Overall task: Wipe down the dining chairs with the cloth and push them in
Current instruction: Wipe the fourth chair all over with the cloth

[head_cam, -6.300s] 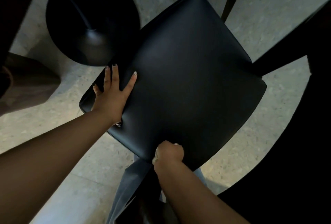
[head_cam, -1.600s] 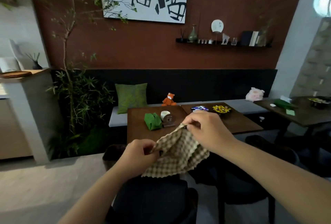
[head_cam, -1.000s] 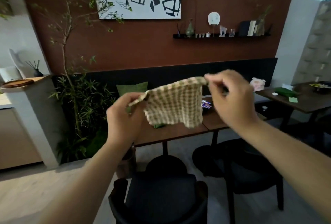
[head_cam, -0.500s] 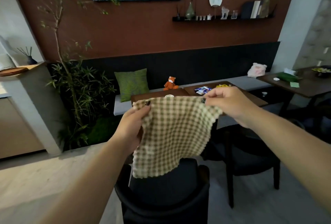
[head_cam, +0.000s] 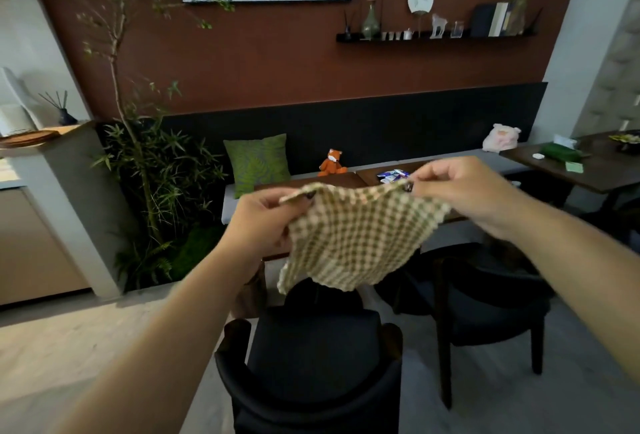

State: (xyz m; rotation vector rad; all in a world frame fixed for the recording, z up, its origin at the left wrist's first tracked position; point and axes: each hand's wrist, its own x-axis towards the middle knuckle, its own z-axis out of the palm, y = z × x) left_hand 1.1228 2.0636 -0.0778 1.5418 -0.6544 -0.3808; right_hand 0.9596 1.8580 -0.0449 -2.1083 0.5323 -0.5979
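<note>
A green-and-cream checked cloth (head_cam: 356, 236) hangs spread in the air in front of me. My left hand (head_cam: 263, 225) pinches its left top corner and my right hand (head_cam: 464, 191) pinches its right top corner. Directly below the cloth stands a black dining chair (head_cam: 311, 361) with a curved backrest, its seat facing the brown table (head_cam: 332, 179). A second black chair (head_cam: 485, 298) stands to its right, pulled back from the table. The cloth hides most of the tabletop.
Behind the table runs a grey bench with a green cushion (head_cam: 258, 163), an orange fox toy (head_cam: 332, 163) and a pink plush (head_cam: 502, 137). Tall plants (head_cam: 152, 184) fill the left corner. Another table (head_cam: 595, 163) stands at the right.
Since the oldest frame I have left the chair seat and stood up with the cloth. Over the last second both hands lowered slightly while stretching the cloth open between them.
</note>
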